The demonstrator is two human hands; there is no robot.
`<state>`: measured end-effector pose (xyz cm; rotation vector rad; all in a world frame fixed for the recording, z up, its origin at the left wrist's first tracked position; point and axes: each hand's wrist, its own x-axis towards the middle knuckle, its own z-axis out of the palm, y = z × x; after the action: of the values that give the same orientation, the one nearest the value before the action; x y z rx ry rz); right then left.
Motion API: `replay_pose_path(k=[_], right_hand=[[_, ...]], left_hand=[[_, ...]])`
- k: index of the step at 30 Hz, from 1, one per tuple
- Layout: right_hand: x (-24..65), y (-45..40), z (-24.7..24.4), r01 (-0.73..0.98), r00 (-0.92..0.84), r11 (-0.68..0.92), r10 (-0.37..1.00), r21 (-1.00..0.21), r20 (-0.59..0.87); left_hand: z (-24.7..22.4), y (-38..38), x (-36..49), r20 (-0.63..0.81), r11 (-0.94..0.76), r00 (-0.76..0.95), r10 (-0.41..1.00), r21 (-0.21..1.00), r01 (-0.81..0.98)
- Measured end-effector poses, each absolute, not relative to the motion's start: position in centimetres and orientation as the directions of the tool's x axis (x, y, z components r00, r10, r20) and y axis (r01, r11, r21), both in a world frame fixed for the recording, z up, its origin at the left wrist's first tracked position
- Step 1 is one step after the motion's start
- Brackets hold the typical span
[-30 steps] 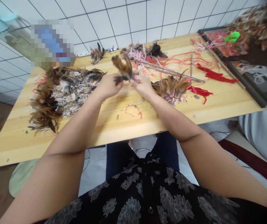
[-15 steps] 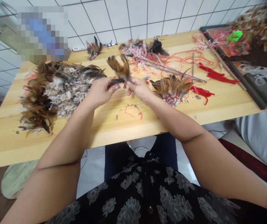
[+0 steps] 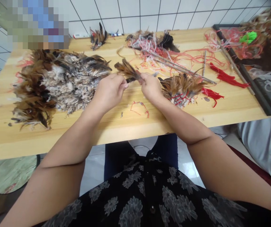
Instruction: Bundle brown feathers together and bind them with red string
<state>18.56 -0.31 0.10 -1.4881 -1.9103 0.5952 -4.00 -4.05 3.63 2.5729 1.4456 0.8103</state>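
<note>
My right hand pinches the base of a small bunch of brown feathers above the table. Close beside it, the closed fingers of my left hand grip a dark feather that reaches toward the bunch. To the left lies a large pile of feathers, brown at the rim and pale grey at the quill ends. By my right wrist rests a feather bundle bound with red thread. A loose bit of red string lies on the wood below my hands.
Tangled pink and white strings and thin sticks lie toward the back of the wooden table. Red thread bunches are at the right, beside a black tray. A marker and small feathers sit near the tiled wall.
The brown feather bunch has tipped lower and leftward in my right hand. My left hand has turned, its back now facing up more. The whole view has shifted slightly.
</note>
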Motion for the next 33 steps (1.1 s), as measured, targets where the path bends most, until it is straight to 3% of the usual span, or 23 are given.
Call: replay_pose_path(k=[2, 7, 11, 19, 21, 24, 28, 30, 33], right_hand=[[19.0, -0.2, -0.3, 0.769, -0.176, 0.276, 0.958, -0.576, 0.225], [19.3, -0.2, -0.9, 0.795, -0.295, 0.411, 0.905, -0.446, 0.307], [18.7, -1.2, 0.6, 0.853, -0.409, 0.451, 0.891, -0.263, 0.2], [18.5, -2.7, 3.1, 0.788, -0.562, 0.582, 0.813, -0.203, 0.152], [18.5, -3.1, 3.5, 0.731, -0.628, 0.636, 0.769, -0.246, 0.121], [18.3, -3.1, 3.2, 0.6, -0.643, 0.632, 0.746, -0.49, 0.174], [17.7, -2.4, 2.0, 0.223, -0.489, 0.351, 0.847, -0.909, 0.207], [17.5, -2.2, 1.6, 0.026, -0.425, 0.175, 0.893, -0.984, 0.148], [17.3, -2.3, 1.7, -0.123, -0.368, 0.004, 0.928, -0.992, 0.05]], left_hand=[[3.7, -4.6, -3.4, 0.405, -0.567, 0.442, 0.801, 0.275, 0.776], [4.1, -5.1, -2.4, 0.358, -0.582, 0.486, 0.797, 0.243, 0.776], [4.4, -4.8, -2.6, 0.371, -0.617, 0.51, 0.776, 0.278, 0.737], [5.4, -4.4, -3.2, 0.409, -0.656, 0.54, 0.735, 0.227, 0.72], [5.7, -3.9, -4.2, 0.438, -0.658, 0.519, 0.734, 0.272, 0.702], [6.0, -3.2, -6.1, 0.492, -0.659, 0.469, 0.733, 0.345, 0.669], [5.8, -2.8, -7.0, 0.511, -0.655, 0.436, 0.741, 0.407, 0.637], [5.4, -2.8, -6.5, 0.472, -0.613, 0.412, 0.78, 0.439, 0.657], [4.5, -3.1, -5.2, 0.359, -0.537, 0.406, 0.841, 0.449, 0.714]])
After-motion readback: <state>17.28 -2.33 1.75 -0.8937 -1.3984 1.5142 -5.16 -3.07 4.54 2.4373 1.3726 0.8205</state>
